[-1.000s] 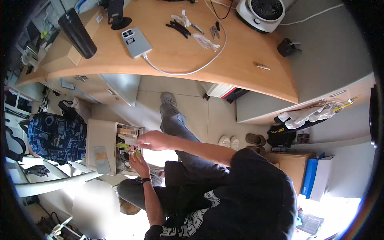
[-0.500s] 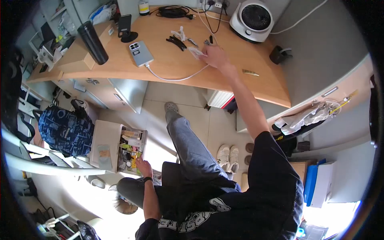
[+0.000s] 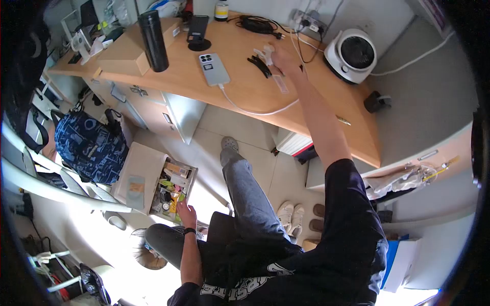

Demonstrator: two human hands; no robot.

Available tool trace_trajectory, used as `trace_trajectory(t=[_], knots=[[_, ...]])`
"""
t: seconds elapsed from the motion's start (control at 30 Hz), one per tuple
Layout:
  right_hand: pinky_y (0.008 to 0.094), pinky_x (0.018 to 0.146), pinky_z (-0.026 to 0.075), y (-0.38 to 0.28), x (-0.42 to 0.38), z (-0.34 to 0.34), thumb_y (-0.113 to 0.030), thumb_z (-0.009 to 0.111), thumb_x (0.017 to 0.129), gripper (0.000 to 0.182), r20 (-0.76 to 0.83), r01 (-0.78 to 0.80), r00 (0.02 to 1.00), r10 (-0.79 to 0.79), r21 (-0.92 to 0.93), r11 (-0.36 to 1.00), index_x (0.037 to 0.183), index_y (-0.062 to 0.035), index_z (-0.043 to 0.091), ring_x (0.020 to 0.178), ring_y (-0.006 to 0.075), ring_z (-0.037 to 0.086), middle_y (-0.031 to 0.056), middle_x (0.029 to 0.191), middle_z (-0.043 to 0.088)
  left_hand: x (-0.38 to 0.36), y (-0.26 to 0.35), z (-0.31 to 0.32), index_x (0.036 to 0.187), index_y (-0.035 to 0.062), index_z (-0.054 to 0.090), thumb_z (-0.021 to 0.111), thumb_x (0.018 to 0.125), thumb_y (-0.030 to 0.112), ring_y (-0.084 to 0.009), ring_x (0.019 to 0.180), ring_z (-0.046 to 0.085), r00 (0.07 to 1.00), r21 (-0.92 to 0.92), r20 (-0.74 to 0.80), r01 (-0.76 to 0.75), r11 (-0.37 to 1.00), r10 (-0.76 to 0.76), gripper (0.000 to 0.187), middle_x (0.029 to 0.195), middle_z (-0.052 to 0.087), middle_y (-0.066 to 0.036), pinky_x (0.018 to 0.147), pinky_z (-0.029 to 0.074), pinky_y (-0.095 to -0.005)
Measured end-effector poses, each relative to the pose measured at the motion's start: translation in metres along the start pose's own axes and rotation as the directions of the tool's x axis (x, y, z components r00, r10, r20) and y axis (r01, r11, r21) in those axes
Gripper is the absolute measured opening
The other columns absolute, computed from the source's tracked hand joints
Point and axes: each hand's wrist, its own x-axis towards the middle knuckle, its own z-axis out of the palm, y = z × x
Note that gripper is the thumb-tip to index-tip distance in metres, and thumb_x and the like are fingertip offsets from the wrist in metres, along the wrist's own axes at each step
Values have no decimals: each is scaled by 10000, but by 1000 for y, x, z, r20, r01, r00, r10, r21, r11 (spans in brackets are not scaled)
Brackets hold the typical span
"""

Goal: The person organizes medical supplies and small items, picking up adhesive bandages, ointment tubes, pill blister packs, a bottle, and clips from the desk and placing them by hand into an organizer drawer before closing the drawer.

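Desk (image 3: 250, 93): white plastic piece (image 3: 268, 51) at right hand (image 3: 285, 60); left hand (image 3: 187, 213) at drawer (image 3: 193, 179); hands' grip unclear.

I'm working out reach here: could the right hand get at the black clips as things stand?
Probably yes: the right hand is just beside the black clips on the desk, with nothing tall between them. Whether it grips the nearby white piece is unclear.

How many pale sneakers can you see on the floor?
2: one pale sneaker beside the outstretched right leg, another pale sneaker immediately right of it. More may be hidden.
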Motion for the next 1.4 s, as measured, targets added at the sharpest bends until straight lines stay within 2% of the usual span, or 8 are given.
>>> trace_trajectory(t=[0.07,0.4,0.6,0.9,1.1,1.13,1.23,1.4], knots=[[439,900,452,-13,2,3,-253,499,871,486,84,165,986,-145,-325,931,1329,-125,404,1081,366,552,222,1191,555,-1,-5,5,1161,1,500,530,747,10,-405,1008,444,1000,26,-17,-10,1000,11,415,1031,479,-226,904,367,-503],[403,981,392,-28,11,17,-616,670,656,939,232,97,973,-4,-393,914,1385,-111,360,1154,358,507,260,1226,511,8,12,-6,1064,-2,513,531,748,30,-388,1022,438,998,-12,-34,57,998,-58,318,1067,460,-210,897,367,-484],[384,887,446,-26,28,-3,-356,728,622,783,506,240,855,-111,-197,951,1307,-101,448,1082,313,558,196,1138,585,10,11,-7,1058,9,508,541,744,21,-383,1027,440,996,-29,-39,76,997,-77,316,1074,462,-210,903,365,-481],[394,719,489,-53,7,4,-129,619,719,443,436,157,900,-14,-292,943,1145,-58,519,854,311,623,195,933,625,11,9,-8,1054,15,498,531,742,-4,-397,1024,435,996,-55,-46,69,996,-72,314,1069,461,-219,891,369,-485],[369,560,500,-1,40,23,-171,636,773,348,-159,344,918,-363,-133,930,1076,-38,530,650,236,635,130,761,625,9,7,-7,1044,17,510,535,729,-9,-390,1008,440,995,-67,-73,65,996,-69,317,1056,465,-211,867,372,-486],[353,552,499,-14,32,12,-172,632,785,335,-99,198,978,-186,125,972,1078,-44,531,651,215,632,115,756,623,9,6,-7,1043,17,511,536,729,-9,-390,1009,440,995,-68,-60,69,995,-74,316,1057,466,-211,865,372,-485],[269,546,495,-47,19,-21,-169,610,838,277,242,-267,962,129,717,644,1088,-81,528,712,138,609,55,832,619,13,5,-5,1047,16,516,541,732,-7,-387,1009,443,996,-69,-45,68,995,-71,317,1061,468,-210,859,373,-481],[251,508,475,-159,-109,-32,-180,595,867,359,393,-366,891,-228,918,154,1201,-103,488,705,122,561,48,979,598,28,26,-12,1087,13,519,545,746,-2,-393,1040,450,983,-94,-184,-15,995,-3,343,1081,485,-219,895,370,-467]])
